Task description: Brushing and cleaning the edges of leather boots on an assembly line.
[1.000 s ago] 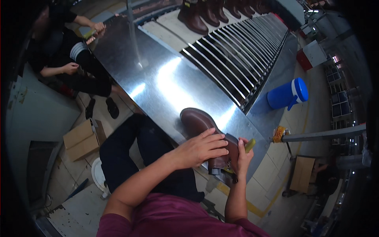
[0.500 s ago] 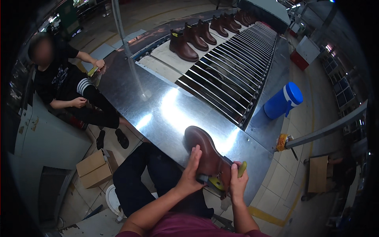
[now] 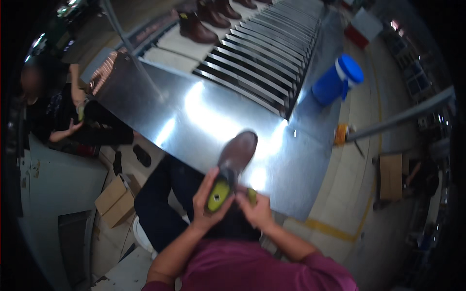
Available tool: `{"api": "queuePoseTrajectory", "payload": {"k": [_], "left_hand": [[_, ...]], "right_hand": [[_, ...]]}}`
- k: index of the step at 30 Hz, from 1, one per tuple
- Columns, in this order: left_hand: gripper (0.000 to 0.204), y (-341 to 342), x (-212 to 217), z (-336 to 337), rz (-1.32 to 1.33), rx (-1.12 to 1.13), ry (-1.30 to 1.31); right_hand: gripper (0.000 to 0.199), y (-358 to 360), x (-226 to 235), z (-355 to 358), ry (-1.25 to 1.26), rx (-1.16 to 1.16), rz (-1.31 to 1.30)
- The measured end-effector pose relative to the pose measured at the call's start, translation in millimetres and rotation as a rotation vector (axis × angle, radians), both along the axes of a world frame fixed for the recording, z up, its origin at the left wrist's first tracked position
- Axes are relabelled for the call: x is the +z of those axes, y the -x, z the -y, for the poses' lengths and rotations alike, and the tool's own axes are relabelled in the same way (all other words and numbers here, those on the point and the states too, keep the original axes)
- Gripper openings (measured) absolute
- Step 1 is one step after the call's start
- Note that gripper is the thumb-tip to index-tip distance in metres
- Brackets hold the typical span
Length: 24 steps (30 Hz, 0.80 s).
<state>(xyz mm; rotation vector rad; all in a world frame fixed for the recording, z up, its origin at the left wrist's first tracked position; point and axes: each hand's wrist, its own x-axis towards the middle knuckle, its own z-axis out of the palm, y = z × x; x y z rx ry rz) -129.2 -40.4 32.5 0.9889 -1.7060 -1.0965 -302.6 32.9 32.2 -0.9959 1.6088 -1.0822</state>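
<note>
Low in the middle of the frame we see the brown boot (image 3: 236, 154) tipped up over the near edge of the shiny metal table (image 3: 194, 121), its toe pointing toward the top of the frame. The left hand (image 3: 204, 206) has its fingers wrapped around the boot's heel end, where a yellow-green insert (image 3: 218, 195) shows. The right hand (image 3: 256, 209) presses against the same end with fingers curled on the boot, just beside the left.
</note>
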Motion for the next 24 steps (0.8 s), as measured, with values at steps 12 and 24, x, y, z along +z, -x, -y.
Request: {"api": "queuePoseTrajectory", "payload": {"k": [12, 24], "left_hand": [[0.057, -18.1, 14.7, -1.3, 0.390, -0.190, -0.083], [0.048, -29.8, 5.0, -28.7, 0.109, -0.161, -0.565]], "right_hand": [[0.033, 64.1, -11.0, 123.5, 0.335, -0.564, 0.863], [0.027, 40.9, 15.6, 140.0, 0.288, -0.612, 0.874]]}}
